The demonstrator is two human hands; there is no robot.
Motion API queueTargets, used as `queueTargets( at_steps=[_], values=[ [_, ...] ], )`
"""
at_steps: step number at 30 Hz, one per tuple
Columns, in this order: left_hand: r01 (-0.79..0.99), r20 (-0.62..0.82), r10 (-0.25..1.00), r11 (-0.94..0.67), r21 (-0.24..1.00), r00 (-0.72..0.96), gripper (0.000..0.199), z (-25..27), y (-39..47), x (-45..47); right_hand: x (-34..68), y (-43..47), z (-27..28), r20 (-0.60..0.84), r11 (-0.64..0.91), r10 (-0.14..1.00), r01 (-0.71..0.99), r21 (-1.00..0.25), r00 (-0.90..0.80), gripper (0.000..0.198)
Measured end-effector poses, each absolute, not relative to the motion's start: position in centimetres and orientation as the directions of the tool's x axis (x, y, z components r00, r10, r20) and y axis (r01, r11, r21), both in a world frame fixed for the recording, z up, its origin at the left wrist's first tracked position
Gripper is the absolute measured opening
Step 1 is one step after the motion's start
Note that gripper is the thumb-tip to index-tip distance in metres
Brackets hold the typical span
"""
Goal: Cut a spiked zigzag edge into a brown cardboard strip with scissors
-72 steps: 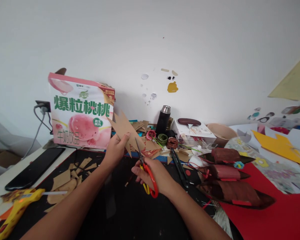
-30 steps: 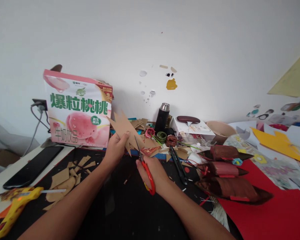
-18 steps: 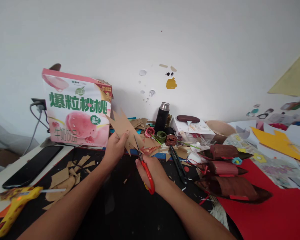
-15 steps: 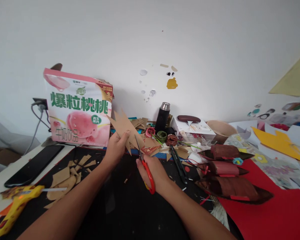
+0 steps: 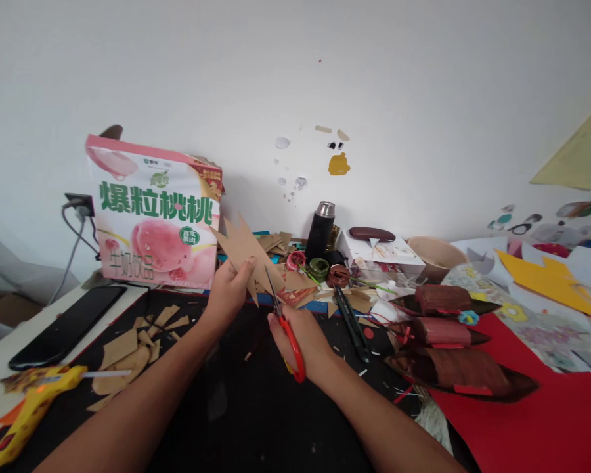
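My left hand (image 5: 229,289) pinches a jagged piece of brown cardboard (image 5: 243,248) between thumb and fingers, holding it up above the black work surface (image 5: 256,414). My right hand (image 5: 303,338) is wrapped round the handles of a pair of scissors (image 5: 295,351) with red-orange grips. The blades point up and away, and they meet the lower right edge of the cardboard. Whether they cut into it or only touch it, I cannot tell. Cardboard scraps (image 5: 128,348) lie to the left of my left forearm.
A pink drink carton (image 5: 152,217) stands at the back left, beyond a phone (image 5: 66,328) and a yellow glue gun (image 5: 39,401). A utility knife (image 5: 350,322), a black thermos (image 5: 320,233) and several brown model boats (image 5: 465,371) sit to the right.
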State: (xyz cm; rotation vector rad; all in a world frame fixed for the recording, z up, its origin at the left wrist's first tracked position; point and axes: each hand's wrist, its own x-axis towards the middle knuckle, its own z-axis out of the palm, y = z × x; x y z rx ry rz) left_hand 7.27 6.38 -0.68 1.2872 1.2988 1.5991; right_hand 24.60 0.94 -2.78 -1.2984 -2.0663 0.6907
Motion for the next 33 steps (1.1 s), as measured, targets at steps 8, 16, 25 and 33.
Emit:
queueTargets(
  at_steps=[8, 16, 25, 33],
  values=[
    [0.024, 0.228, 0.953, -0.228, 0.973, -0.2, 0.047, 0.0, 6.01, 7.35, 25.12, 0.85, -2.66, 0.097, 0.304, 0.916, 0.513, -0.803, -0.39, 0.023],
    [-0.004, 0.211, 0.955, -0.216, 0.976, -0.208, 0.057, -0.13, 6.14, 7.17, 25.61, 0.83, -2.8, 0.044, 0.26, 0.877, 0.396, -0.881, -0.478, 0.029],
    [-0.005, 0.18, 0.964, -0.185, 0.983, -0.194, 0.053, 0.1, 5.99, 7.17, 25.26, 0.76, -2.56, -0.013, 0.129, 0.871, 0.253, -0.959, -0.492, 0.036],
    [-0.016, 0.187, 0.969, -0.192, 0.981, -0.161, 0.053, -0.23, 6.1, 7.54, 25.29, 0.73, -2.57, -0.028, 0.134, 0.887, 0.315, -0.94, -0.461, 0.032]
  ],
)
